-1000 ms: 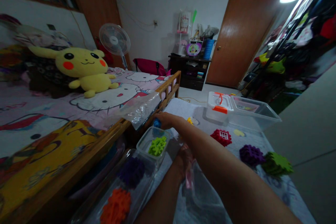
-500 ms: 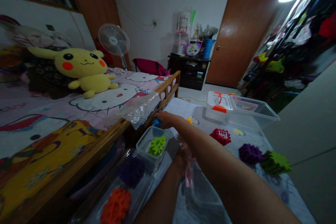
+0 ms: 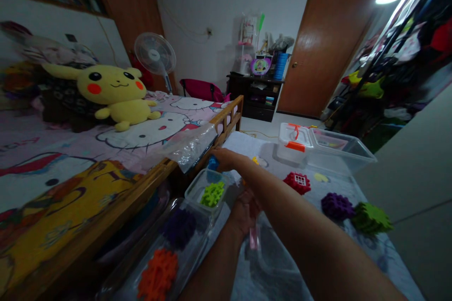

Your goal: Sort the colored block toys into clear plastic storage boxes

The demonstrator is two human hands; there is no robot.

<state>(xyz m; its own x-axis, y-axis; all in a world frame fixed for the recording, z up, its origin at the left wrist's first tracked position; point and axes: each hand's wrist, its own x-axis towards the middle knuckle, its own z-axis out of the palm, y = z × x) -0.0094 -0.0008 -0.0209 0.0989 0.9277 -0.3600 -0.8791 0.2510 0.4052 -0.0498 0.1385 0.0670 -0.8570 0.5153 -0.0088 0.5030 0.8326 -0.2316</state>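
Observation:
My right hand [image 3: 225, 159] reaches across to the left, its fingers closed on a blue block piece [image 3: 213, 163] above the back edge of a small clear tub [image 3: 189, 191]. In that tub lies a stack of lime green interlocking blocks [image 3: 212, 194]. Under my right forearm is my left hand [image 3: 244, 208], fingers curled and partly hidden; what they hold cannot be made out. A bit of orange shows just above it. Close below are the pink latch [image 3: 253, 239] and a clear plastic box [image 3: 277, 251]. A purple block stack [image 3: 179, 228] and an orange one [image 3: 157, 274] lie in a long clear container [image 3: 192, 258].
Toward the right stand red blocks [image 3: 297, 183], purple blocks [image 3: 337, 206] and green blocks [image 3: 372, 218] on the cloth-covered surface. Behind them is an open clear box [image 3: 341, 148] with orange latches. A wooden bed rail [image 3: 141, 190] runs along the left, with a plush toy [image 3: 127, 109] beyond.
My left hand has shifted slightly up and left, a little off the pink latch. My right hand stays by the tub with the blue block piece, moving only slightly.

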